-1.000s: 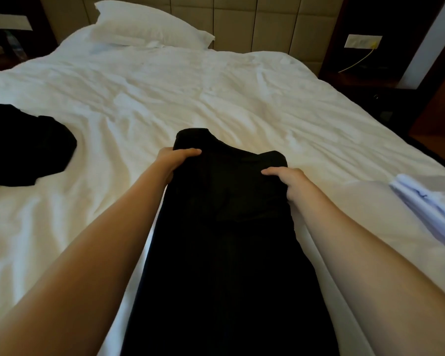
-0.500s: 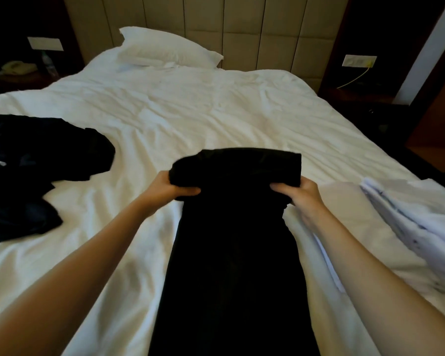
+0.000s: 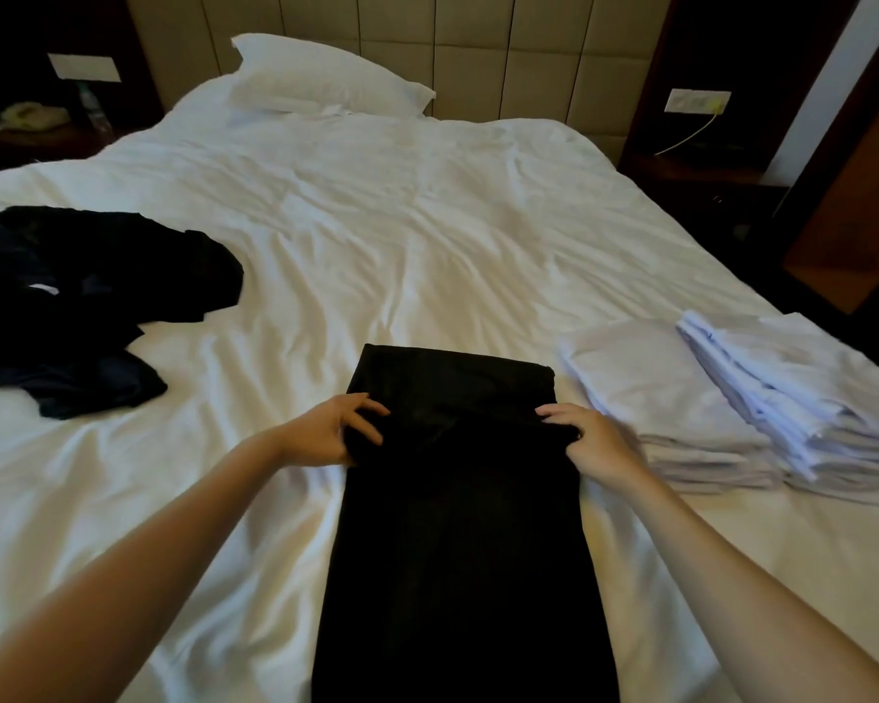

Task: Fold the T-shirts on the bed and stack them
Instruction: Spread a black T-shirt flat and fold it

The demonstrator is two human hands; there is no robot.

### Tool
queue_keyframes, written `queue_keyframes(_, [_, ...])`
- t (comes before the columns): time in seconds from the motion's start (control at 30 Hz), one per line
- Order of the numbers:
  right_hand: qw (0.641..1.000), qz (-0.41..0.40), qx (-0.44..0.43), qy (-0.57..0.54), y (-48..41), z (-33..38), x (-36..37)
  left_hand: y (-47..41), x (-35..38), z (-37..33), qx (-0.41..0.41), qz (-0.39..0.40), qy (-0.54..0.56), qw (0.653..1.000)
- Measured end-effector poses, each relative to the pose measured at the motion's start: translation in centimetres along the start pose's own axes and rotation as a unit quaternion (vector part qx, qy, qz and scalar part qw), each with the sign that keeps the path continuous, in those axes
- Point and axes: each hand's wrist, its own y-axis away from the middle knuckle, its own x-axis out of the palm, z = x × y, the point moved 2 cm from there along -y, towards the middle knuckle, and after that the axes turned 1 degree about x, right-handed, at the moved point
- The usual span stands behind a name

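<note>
Lower centre: a black T-shirt (image 3: 458, 550), folded into a long narrow strip on the white bed sheet (image 3: 376, 246), is pinched at both edges by the curled fingers of the left hand (image 3: 326, 431) and right hand (image 3: 597, 443), evidently to double it over squarely; folded white T-shirts (image 3: 671, 393) sit stacked at right.

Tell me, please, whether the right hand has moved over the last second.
Yes. The right hand came back toward the person along the white stack, gripping the black shirt.

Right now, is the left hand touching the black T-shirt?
Touching. The head view shows the left hand gripping the black T-shirt at its folded edge, fingers curled over the cloth.
</note>
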Motion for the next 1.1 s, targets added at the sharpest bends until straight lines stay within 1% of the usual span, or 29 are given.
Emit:
queue_keyframes(0.03, [0.999,0.021,-0.012,0.025,0.2,-0.1,-0.2,0.5,0.0,0.0,0.001,0.029,-0.052,0.998])
queue_keyframes(0.07, [0.998,0.036,-0.018,0.052,0.5,0.1,-0.4,0.9,0.0,-0.1,-0.001,0.051,-0.082,0.995])
queue_keyframes(0.1, [0.997,0.039,-0.027,0.068,0.7,0.4,-0.7,1.2,-0.2,-0.4,-0.004,0.065,-0.089,0.994])
queue_keyframes(0.13, [0.998,0.026,-0.028,0.059,0.7,0.6,-0.8,1.6,-0.5,-0.9,-0.006,0.071,-0.084,0.994])
queue_keyframes(0.2, [1.000,-0.022,-0.010,0.011,0.7,1.0,-1.1,1.9,-0.9,-1.6,-0.014,0.063,-0.054,0.996])
queue_keyframes(0.27, [0.995,-0.078,0.029,-0.049,0.8,1.6,-1.3,2.1,-1.2,-1.9,-0.018,0.041,0.005,0.999])
queue_keyframes(0.3, [0.993,-0.088,0.050,-0.065,0.5,1.8,-1.2,2.1,-1.1,-1.9,-0.023,0.031,0.036,0.999])
queue_keyframes(0.37, [0.992,-0.084,0.059,-0.073,-0.1,2.3,-1.0,1.8,-0.7,-2.1,-0.025,-0.006,0.080,0.996])
queue_keyframes(0.43, [0.996,-0.034,0.070,-0.039,-0.5,2.8,-0.6,1.2,0.0,-2.8,-0.031,-0.063,0.085,0.994])
queue_keyframes(0.47, [0.996,0.008,0.083,-0.017,-0.6,2.8,-0.1,0.9,0.4,-3.0,-0.039,-0.086,0.064,0.994])
queue_keyframes(0.5, [0.995,0.046,0.089,0.005,-0.7,2.9,0.5,0.6,0.9,-3.3,-0.036,-0.089,0.025,0.995])
queue_keyframes(0.53, [0.993,0.076,0.080,0.037,-0.6,3.1,1.0,0.4,1.7,-3.7,-0.019,-0.070,-0.022,0.997])
queue_keyframes(0.57, [0.990,0.102,0.068,0.066,-0.4,3.0,1.5,0.3,2.5,-4.1,0.004,-0.031,-0.052,0.998])
queue_keyframes(0.6, [0.988,0.120,0.058,0.080,-0.3,2.9,1.8,0.5,3.1,-4.5,0.024,0.015,-0.046,0.999])
queue_keyframes(0.63, [0.988,0.126,0.057,0.072,-0.2,2.7,1.8,0.8,3.5,-4.8,0.034,0.063,-0.018,0.997])
queue_keyframes(0.67, [0.990,0.118,0.062,0.049,-0.1,2.7,1.5,1.1,3.6,-5.0,0.038,0.095,0.020,0.994])
queue_keyframes(0.7, [0.992,0.098,0.074,0.018,0.0,2.5,1.1,1.5,3.5,-5.2,0.035,0.108,0.053,0.992])
queue_keyframes(0.73, [0.993,0.079,0.086,-0.009,0.0,2.4,0.7,1.7,3.4,-5.3,0.028,0.092,0.060,0.994])
queue_keyframes(0.77, [0.993,0.062,0.096,-0.027,0.1,2.6,0.4,1.8,3.3,-5.5,0.024,0.065,0.044,0.997])
queue_keyframes(0.8, [0.993,0.042,0.109,-0.036,0.3,2.8,0.2,1.9,3.4,-5.8,0.023,0.039,-0.012,0.999])
queue_keyframes(0.83, [0.991,0.017,0.128,-0.041,0.5,2.9,0.2,1.9,3.8,-6.1,0.027,0.016,-0.092,0.995])
queue_keyframes(0.9, [0.982,-0.044,0.178,-0.049,1.1,3.1,-0.1,1.8,5.1,-6.9,0.037,-0.022,-0.254,0.966])
queue_keyframes(0.93, [0.975,-0.066,0.202,-0.057,1.3,3.1,-0.2,1.6,5.8,-7.0,0.043,-0.044,-0.290,0.955])
queue_keyframes(1.0, [0.966,-0.069,0.235,-0.089,1.7,3.0,-0.1,1.2,6.4,-7.2,0.045,-0.088,-0.298,0.949])
queue_keyframes(1.1, [0.942,-0.050,0.276,-0.185,2.1,3.0,-0.1,0.7,6.5,-7.1,0.041,-0.133,-0.300,0.944])
